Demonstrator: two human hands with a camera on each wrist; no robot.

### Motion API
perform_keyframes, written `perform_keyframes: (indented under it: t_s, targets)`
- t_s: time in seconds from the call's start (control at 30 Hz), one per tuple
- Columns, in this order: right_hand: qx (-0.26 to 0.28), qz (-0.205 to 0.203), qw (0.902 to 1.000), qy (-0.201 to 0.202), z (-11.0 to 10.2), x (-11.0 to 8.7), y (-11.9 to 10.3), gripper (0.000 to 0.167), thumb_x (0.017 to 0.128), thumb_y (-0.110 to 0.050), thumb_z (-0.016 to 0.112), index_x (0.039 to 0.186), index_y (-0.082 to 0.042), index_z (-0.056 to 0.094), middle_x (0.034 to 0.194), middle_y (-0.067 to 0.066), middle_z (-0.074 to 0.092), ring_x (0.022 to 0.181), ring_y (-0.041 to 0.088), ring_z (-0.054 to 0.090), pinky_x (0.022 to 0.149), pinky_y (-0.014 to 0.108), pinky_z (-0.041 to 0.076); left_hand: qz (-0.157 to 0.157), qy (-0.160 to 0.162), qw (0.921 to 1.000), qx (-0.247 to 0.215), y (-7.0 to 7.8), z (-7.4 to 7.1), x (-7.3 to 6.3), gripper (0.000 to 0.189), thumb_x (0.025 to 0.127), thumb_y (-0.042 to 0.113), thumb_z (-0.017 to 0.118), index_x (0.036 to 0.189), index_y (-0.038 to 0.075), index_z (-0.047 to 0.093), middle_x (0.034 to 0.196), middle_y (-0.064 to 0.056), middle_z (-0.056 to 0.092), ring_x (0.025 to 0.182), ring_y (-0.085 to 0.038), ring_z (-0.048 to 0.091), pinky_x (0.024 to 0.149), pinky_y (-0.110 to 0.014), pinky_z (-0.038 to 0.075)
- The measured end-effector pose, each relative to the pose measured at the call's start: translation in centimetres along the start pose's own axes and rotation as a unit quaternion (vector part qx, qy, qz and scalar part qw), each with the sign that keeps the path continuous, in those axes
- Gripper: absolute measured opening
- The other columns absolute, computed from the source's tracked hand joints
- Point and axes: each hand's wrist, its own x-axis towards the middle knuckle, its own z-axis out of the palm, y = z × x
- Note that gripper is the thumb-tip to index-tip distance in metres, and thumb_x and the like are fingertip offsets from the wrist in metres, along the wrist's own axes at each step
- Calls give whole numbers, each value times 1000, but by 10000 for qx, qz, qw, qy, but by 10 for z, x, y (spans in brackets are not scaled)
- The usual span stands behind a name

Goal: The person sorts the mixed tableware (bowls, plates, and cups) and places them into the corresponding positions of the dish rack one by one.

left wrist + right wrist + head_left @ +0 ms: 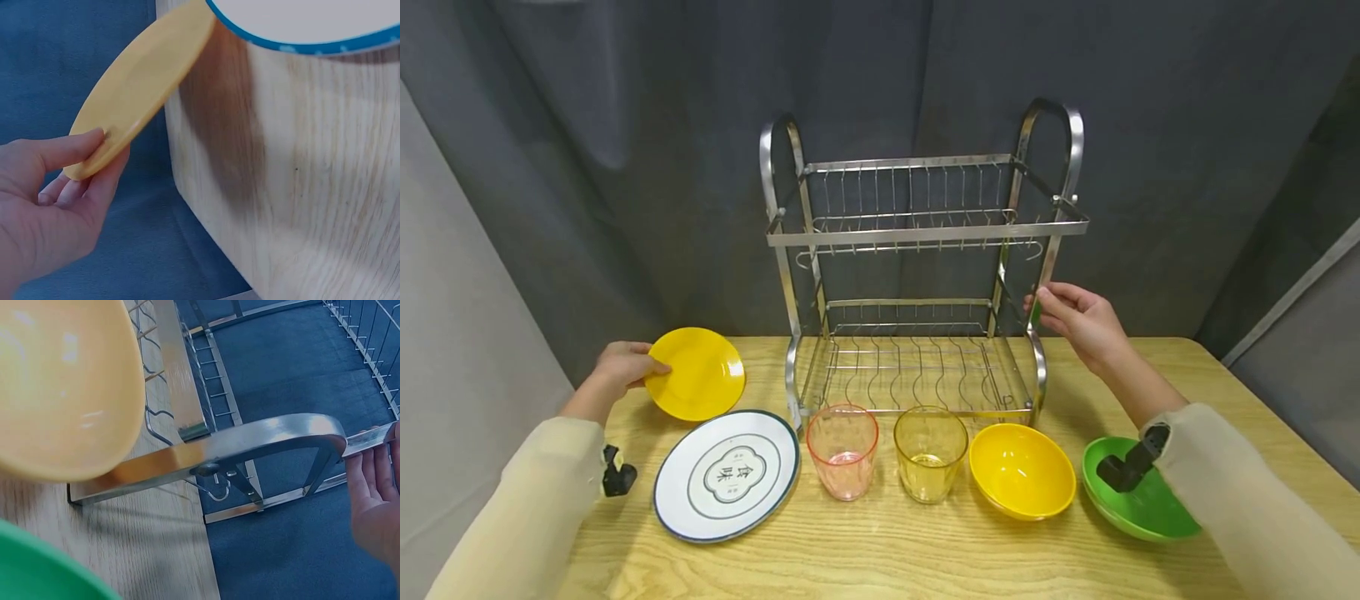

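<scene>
Head view, left hand: the left edge of the yellow plate [702, 375] is grasped by the left hand [623, 367], thumb on the upper face; the plate is held tilted, to the right of the hand and behind the white plate [727, 477].
Head view, right hand: the right upright of the metal rack [925, 237] is gripped by the right hand [1081, 323] from its outer side.
Head view, front row: pink glass [846, 471], amber glass [929, 475], yellow bowl [1022, 472] and green bowl [1153, 504] are lined up on the wooden table [865, 558], right of the white plate.
Left wrist view, yellow plate: rim pinched between thumb and fingers; a shadow is cast on the tabletop.
Right wrist view, rack: metal strip held by the fingers at the picture's right edge; thumb largely cut off.
</scene>
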Motion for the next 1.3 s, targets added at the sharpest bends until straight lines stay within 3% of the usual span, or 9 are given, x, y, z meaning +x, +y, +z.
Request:
perform_keyframes:
  t_s: [0.3,0.53,0.77,1.03,1.3]
  targets:
    - [334,-73,9991,-262,-4,3,0,17,90,-22,65,106,-16,61,92,-14,73,88,-2,69,78,10,55,637,518,9943,686,6,-8,-18,53,88,11,64,131,-15,47,129,-34,50,102,-39,59,97,-50,53]
    - [421,-187,9977,-490,-6,4,-4,20,92,-19,63,110,-11,59,93,-12,73,88,-1,69,79,11,54,923,696,9898,829,13,-20,-37,52,89,12,64,130,-15,47,125,-35,53,101,-41,58,98,-53,51]
    - [508,-44,9973,-524,-5,4,-4,27,91,-20,65,113,-9,55,93,-12,74,89,-1,69,80,11,55,1219,850,9848,902,25,-27,-53,51,89,13,63,130,-14,49,122,-35,56,100,-41,62,94,-51,54]
    - [1064,-83,9927,-565,-10,3,0,20,92,-10,62,110,-15,52,93,-12,74,88,-1,69,77,11,55,1893,1190,9656,1327,51,-25,-68,44,85,8,65,122,-14,56,117,-36,60,99,-46,63,85,-50,57]
    - [1070,-233,9916,-690,-6,11,1,14,91,-9,63,103,-17,63,93,-9,75,88,2,71,78,12,56,2167,1348,9580,1311,66,-20,-91,39,86,6,64,120,-12,58,116,-35,61,97,-45,64,83,-51,58]
